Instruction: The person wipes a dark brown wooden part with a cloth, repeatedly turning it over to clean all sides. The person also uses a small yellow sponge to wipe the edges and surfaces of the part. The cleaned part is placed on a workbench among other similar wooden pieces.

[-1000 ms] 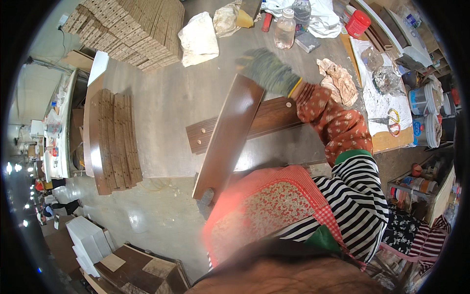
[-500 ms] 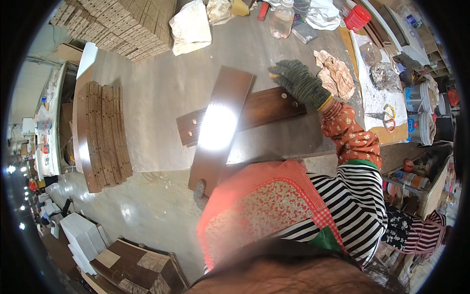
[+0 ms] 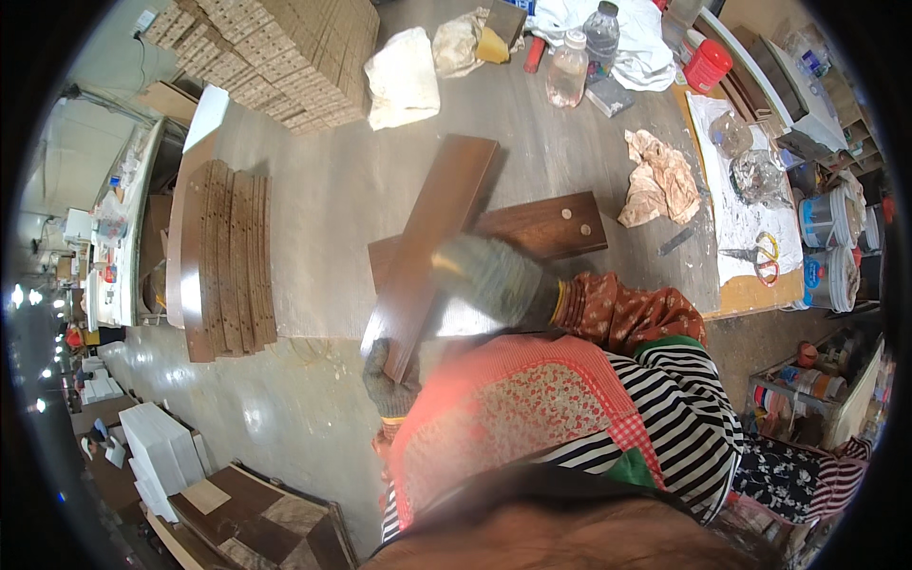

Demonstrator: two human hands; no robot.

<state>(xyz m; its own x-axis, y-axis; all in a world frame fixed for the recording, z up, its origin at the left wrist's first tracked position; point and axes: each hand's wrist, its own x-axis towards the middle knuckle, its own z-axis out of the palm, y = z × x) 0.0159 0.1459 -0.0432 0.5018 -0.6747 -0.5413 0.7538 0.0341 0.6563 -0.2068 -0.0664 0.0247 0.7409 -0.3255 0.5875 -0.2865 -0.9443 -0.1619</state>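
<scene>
A glossy dark brown wooden board [image 3: 446, 204] lies tilted across a second brown board [image 3: 541, 226]. The lower board shows two round pale spots near its right end. At the upper board's near end, my left hand [image 3: 384, 372], in a grey knit glove, is closed round the edge. My right hand [image 3: 499, 282], in a grey-green glove, is over or beside that board's right side at mid-length. Motion smears its fingers, so neither their position nor any hold can be made out.
Stacked boards stand at the worktable's left [image 3: 228, 256], with a tall pile [image 3: 275, 62] at the back. Crumpled brown paper [image 3: 660, 180], a white cloth [image 3: 404, 78], clear bottles [image 3: 567, 71], a red tub [image 3: 708, 65] and scissors [image 3: 760, 256] lie farther right and back.
My right hand has moved left and nearer, from the lower board's right end to the upper board's side. More of my left hand shows at the near end. The whole view has shifted slightly.
</scene>
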